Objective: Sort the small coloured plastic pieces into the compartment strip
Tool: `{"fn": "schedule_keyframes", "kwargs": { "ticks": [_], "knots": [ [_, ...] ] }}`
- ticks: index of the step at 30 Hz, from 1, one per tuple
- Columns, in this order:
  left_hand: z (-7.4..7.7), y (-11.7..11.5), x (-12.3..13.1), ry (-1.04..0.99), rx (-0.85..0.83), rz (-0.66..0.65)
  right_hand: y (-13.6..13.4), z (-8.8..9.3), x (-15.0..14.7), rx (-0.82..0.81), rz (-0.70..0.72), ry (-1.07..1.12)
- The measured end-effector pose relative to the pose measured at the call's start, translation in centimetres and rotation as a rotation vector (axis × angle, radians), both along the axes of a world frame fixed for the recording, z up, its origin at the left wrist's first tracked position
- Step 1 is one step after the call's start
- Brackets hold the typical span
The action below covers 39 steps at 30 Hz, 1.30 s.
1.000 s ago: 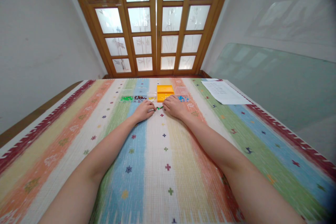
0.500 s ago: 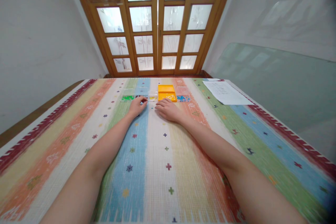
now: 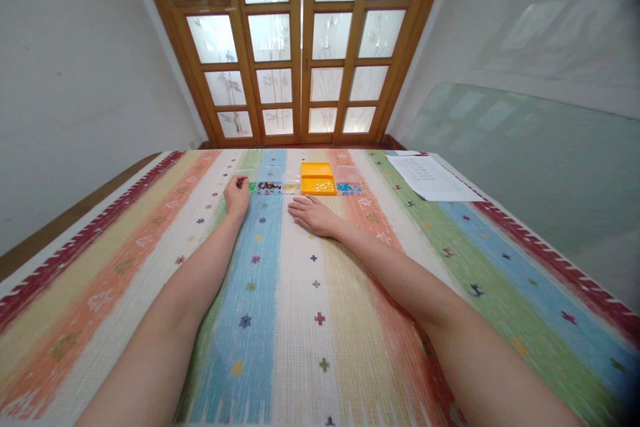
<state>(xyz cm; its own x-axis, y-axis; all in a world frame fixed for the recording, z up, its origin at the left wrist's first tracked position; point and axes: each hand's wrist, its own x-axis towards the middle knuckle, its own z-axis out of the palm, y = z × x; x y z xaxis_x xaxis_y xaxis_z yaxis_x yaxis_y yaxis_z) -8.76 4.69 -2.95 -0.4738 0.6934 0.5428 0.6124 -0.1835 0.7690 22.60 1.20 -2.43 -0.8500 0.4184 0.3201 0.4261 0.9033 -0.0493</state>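
Observation:
My left hand [image 3: 237, 192] reaches to the far left end of a row of small clear trays, its fingers curled down over the tray of green beads [image 3: 251, 185]. What the fingertips hold is hidden. My right hand [image 3: 311, 213] lies flat on the striped cloth [image 3: 300, 320], fingers stretched out to the left, just in front of the trays. Beside the green beads sit a tray of dark red and black beads [image 3: 269, 186], a tray of yellow beads [image 3: 291, 186], an orange tray [image 3: 317, 179] and a tray of blue beads [image 3: 349, 187].
A white printed sheet [image 3: 429, 177] lies at the far right of the table. Behind the table stand wooden doors with frosted glass panes [image 3: 300, 47]. A glass panel [image 3: 525, 147] leans along the right wall.
My left hand moved left from the middle, past the dark bead tray, to the green bead tray. My right hand slid left and flattened; the short bead string between the hands no longer shows.

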Motion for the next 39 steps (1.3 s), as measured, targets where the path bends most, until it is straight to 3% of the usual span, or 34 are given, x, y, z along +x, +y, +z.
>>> {"fn": "schedule_keyframes", "kwargs": {
  "ticks": [5, 11, 22, 27, 34, 39],
  "knots": [
    [-0.3, 0.5, -1.8, -0.104, -0.043, 0.059, -0.1, -0.1, -0.2, -0.017, -0.021, 0.010],
    [-1.0, 0.9, -2.5, -0.144, -0.038, 0.033, -0.1, 0.1, 0.1, -0.029, -0.043, 0.044],
    [-1.7, 1.3, -2.6, -0.126, -0.108, -0.013, 3.2, -0.5, 3.0, -0.036, -0.370, 0.376],
    [-1.5, 1.0, -2.3, -0.077, -0.134, -0.028, 4.0, -0.7, 3.4, -0.051, -0.451, 0.454],
    [0.1, -0.3, 0.5, 0.100, -0.121, -0.170, 4.8, -0.9, 4.2, -0.022, -0.546, 0.550],
    [1.5, -2.0, 3.9, 0.396, -0.124, -0.414, 6.1, -1.0, 6.1, -0.008, -0.688, 0.629]
  ]
}}
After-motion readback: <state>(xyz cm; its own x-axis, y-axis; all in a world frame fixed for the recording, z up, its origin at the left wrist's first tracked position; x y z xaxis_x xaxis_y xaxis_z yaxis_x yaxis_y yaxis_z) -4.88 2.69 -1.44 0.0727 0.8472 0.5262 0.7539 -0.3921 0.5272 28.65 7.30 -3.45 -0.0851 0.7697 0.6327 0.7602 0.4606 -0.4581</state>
